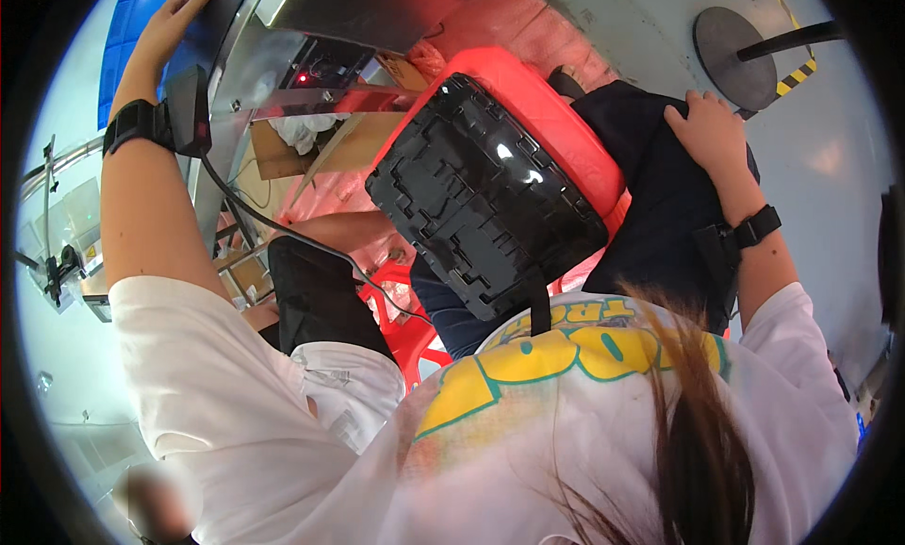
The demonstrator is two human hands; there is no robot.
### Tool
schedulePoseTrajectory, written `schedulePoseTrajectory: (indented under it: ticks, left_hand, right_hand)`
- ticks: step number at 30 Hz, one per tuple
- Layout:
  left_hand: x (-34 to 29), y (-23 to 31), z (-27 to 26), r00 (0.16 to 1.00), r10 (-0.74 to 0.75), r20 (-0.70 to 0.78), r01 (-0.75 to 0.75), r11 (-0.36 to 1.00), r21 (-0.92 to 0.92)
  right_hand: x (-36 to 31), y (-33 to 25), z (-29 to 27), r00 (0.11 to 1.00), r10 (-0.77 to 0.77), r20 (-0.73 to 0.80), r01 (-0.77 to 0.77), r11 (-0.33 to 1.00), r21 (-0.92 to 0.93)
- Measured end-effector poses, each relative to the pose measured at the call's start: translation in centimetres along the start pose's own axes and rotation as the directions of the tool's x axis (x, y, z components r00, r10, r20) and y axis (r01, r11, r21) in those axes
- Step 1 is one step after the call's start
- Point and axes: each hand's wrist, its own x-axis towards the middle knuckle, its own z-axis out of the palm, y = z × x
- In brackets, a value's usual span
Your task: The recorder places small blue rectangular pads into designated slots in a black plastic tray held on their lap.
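My left hand (177, 19) reaches up to the dark edge of a metal-framed workbench (231, 45), fingers stretched out and nothing seen in them. Its fingertips are cut off by the rim of the picture. My right hand (709, 135) lies with fingers spread on the knee of my dark trousers (633, 158). Each wrist bears a black strap; the left one carries a black box-shaped device (189, 111) with a cable. In front of my body sits a glossy black case (485, 196) with a patterned face and a short strap, touched by neither hand.
A red plastic stool (481, 69) stands just behind the case. At my left sits another person in black shorts (316, 295). Cardboard (363, 149) and a lit red lamp (302, 77) show beneath the bench. A round black post base (735, 59) stands at far right.
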Motion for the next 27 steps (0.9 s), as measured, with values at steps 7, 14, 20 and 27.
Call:
schedulePoseTrajectory:
  ticks: [7,14,20,27]
  left_hand:
    - [3.0,0.7,0.7,0.991,-0.004,-0.137,0.01,0.999,0.044]
    - [-2.4,9.3,1.2,0.949,-0.031,-0.313,0.015,0.999,-0.051]
    - [-5.2,7.9,0.8,0.951,0.063,-0.302,-0.091,0.992,-0.081]
    - [-21.4,12.0,6.7,0.982,-0.005,-0.19,-0.124,0.739,-0.662]
  right_hand:
    - [0.3,-0.2,0.0,1.0,0.007,0.03,-0.007,1.0,-0.004]
    - [0.3,-0.2,0.1,1.0,0.01,0.017,-0.01,1.0,0.004]
    - [0.1,0.1,-0.1,0.999,0.004,0.044,-0.007,0.998,0.062]
    - [-0.1,0.9,0.5,1.0,-0.001,0.01,0.0,0.998,0.063]
